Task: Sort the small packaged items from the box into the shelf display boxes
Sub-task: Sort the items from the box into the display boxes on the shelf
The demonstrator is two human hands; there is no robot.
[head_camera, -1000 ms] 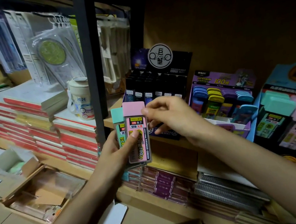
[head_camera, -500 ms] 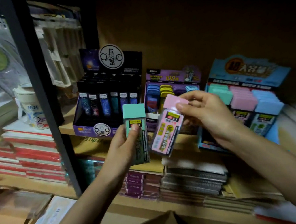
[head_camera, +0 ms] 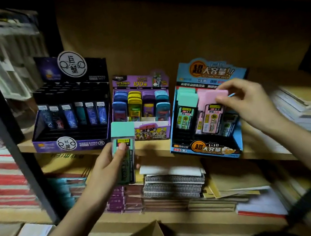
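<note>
On the shelf (head_camera: pixel 155 147), three display boxes (head_camera: pixel 139 83) side by side

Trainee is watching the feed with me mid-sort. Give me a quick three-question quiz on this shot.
1. True or false: the blue display box is leftmost on the shelf.
2. The right hand pinches the pink-capped pack at: A the box's green row, B its pink row, C outside the box.
3. Fill in: the green-capped pack is in the ___ hand.
Key: 1 false; 2 B; 3 the left hand.
</note>
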